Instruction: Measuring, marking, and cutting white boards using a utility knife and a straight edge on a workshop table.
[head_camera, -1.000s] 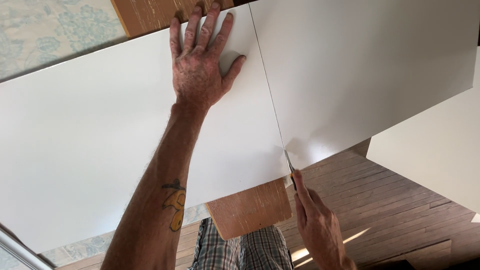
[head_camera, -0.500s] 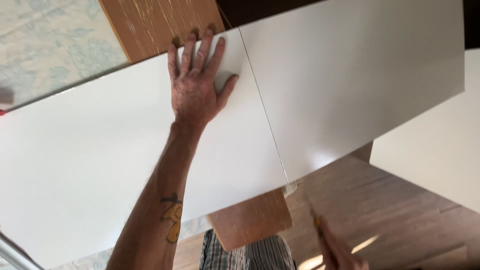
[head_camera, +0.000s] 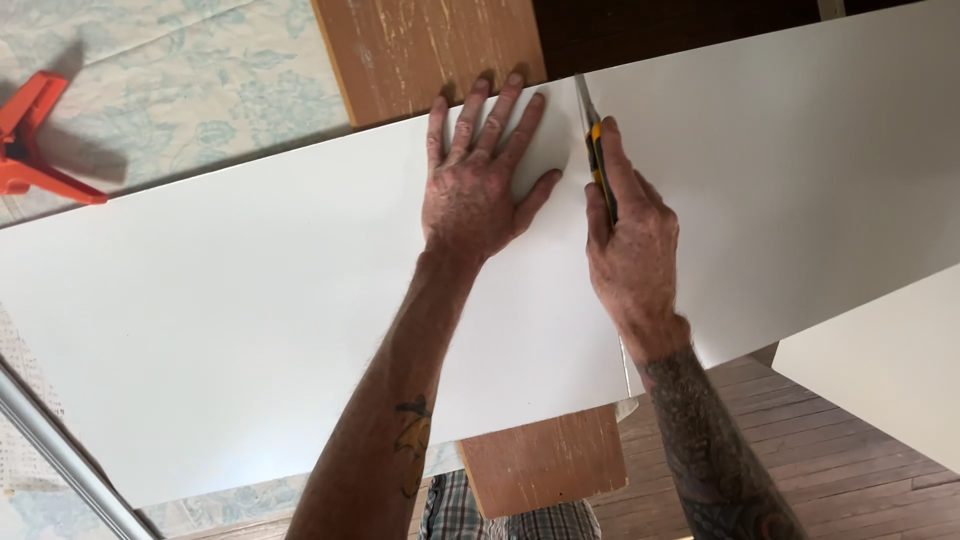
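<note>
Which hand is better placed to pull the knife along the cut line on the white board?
Probably the right hand: it grips the utility knife at the far edge, while the left hand lies flat on the white board.

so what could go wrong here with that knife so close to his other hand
The left hand lies flat on the white sheet, its thumb right beside the cut line; if the utility knife in the right hand slips sideways, it could nick that thumb. The sheet overhangs the wooden board, so the unsupported right part may sag and pull the cut off line.
</note>
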